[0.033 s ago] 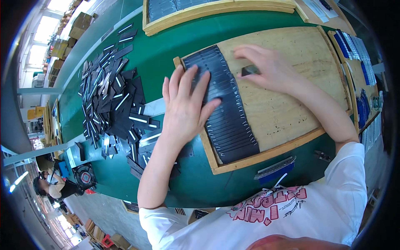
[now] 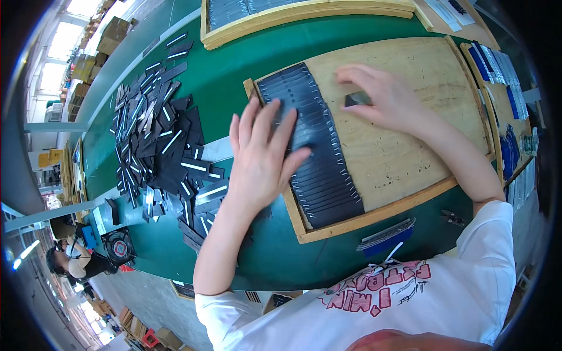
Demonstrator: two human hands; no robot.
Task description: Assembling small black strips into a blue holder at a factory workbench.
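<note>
A row of overlapping black strips (image 2: 319, 169) lies along the left end of a wooden tray (image 2: 410, 111). White marks show along the strips' right-hand ends. My left hand (image 2: 260, 155) is spread over the row's left side, fingers apart, gripping nothing; whether its fingertips touch the strips I cannot tell. Above the tray's bare wood, just right of the row, my right hand (image 2: 389, 102) is curled with a small dark rectangular piece (image 2: 357, 99) at its thumb and fingers. That hand is slightly blurred, and the piece's exact kind does not show.
Left of the tray, a loose heap of black strips with white bars (image 2: 155, 128) covers part of the green table (image 2: 228, 76). Another wooden tray (image 2: 310, 11) stands at the far side. Nearer me lie a blue-and-grey bundle (image 2: 386, 237) and pliers (image 2: 452, 218). Blue and clear pieces (image 2: 497, 70) sit at right.
Both hands have shifted slightly: my left hand a little right and toward me, my right hand a little right with the dark piece. The strips look unchanged.
</note>
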